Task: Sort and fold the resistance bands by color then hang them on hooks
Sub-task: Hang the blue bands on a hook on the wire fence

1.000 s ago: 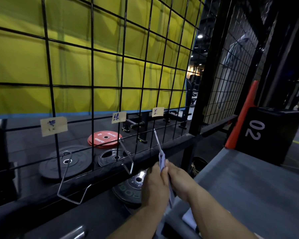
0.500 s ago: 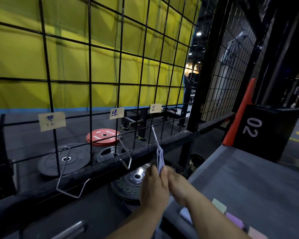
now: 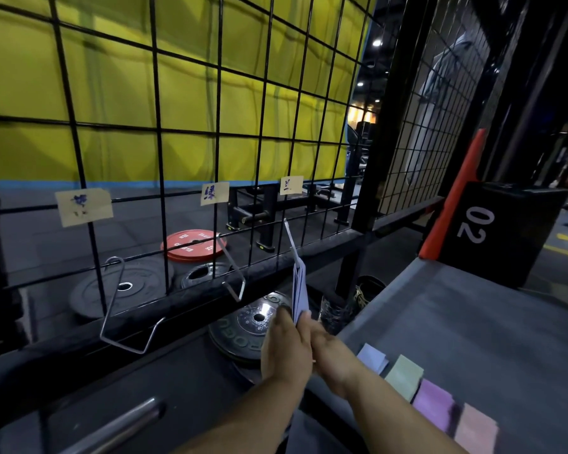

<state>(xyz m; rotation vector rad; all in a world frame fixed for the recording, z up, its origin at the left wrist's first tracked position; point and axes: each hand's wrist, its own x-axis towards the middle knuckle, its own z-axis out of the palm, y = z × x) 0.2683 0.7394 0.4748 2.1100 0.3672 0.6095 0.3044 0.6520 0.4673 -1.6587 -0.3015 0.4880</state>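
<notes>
Left hand (image 3: 287, 348) has it: fingers and thumb pinched on the bottom edge of the folded pale lavender rubber resistance band (image 3: 300, 290), a narrow, closed grip. The right hand (image 3: 333, 353) is tucked in close behind, fingertips hidden by the left, so I can't tell whether it's pinching too. The band hangs as a thin flat bundle, its top end up at the slanted silver wire hook (image 3: 291, 239) and apparently threaded onto it, right under a small tan paper label (image 3: 291, 185) on the black wire grid panel (image 3: 158, 132). My read is that it's light, soft, stretchy and a touch slick. It'll spring open if released carelessly, so hold across all the layers near the fold, never one loose edge. No bins here, the hooks do the holding: the middle wire hook (image 3: 233, 276) and the large left wire hook (image 3: 118, 309) carry no band. Down on the grey counter (image 3: 473, 306) sits a row of four folded bands, side by side: pale blue folded band (image 3: 373, 357), pale green folded band (image 3: 404, 376), purple folded band (image 3: 433, 404), pink folded band (image 3: 476, 427).
</notes>
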